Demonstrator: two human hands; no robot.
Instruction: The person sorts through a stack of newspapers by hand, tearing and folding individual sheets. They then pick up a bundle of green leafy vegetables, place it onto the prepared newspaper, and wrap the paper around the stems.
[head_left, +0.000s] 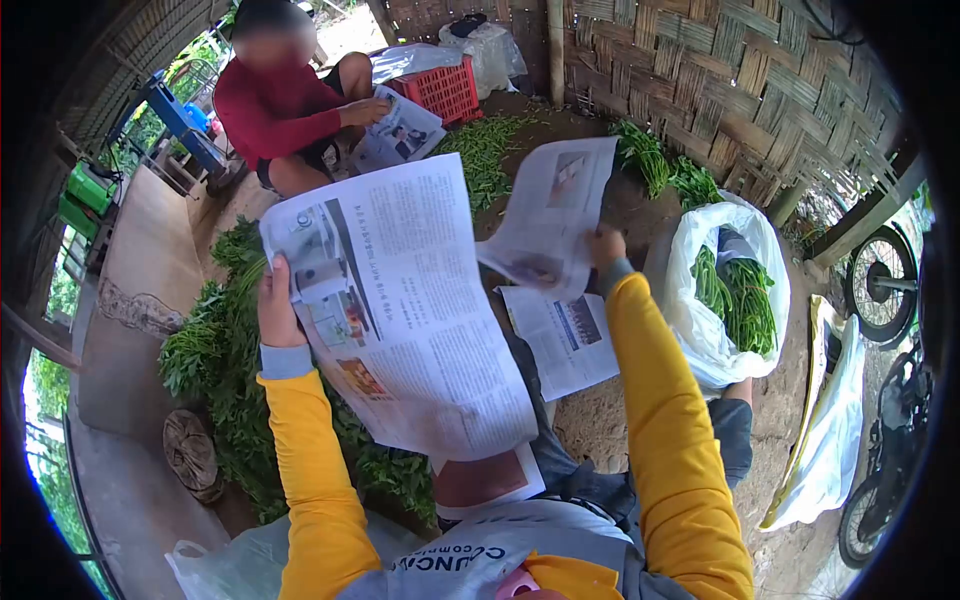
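Far left, a pale board (150, 230) leans upright; a brown bundle (192, 456) sits low, beside a heap of leafy greens (235, 370). Left hand (280, 305) at the left edge of the big sheet (410, 300), a printed newspaper page held up before the chest. Thumb side shows along the margin; the grip looks closed on the paper, other fingers mostly hidden, so their exact bend cannot be told. Beyond, a person in a red top (275, 110) sits low with a newspaper (400, 130) in hand, near a red crate (445, 92). Thin green stalks (485, 150) lie loose on the ground. Centre: the small sheet (555, 205) is raised right of the big sheet, its left corner meeting or passing behind that edge. Right hand (606, 248) at its right edge, fingers curled in and closed on the paper; blur hides the fingertips. Below, another page (565, 340) lies flat, partly covered by the big sheet. Right, an open white bag (690, 330) holds green bunches (748, 305); a white sack (830, 430) lies further right, then a motorbike (895, 420) at the edge of view.
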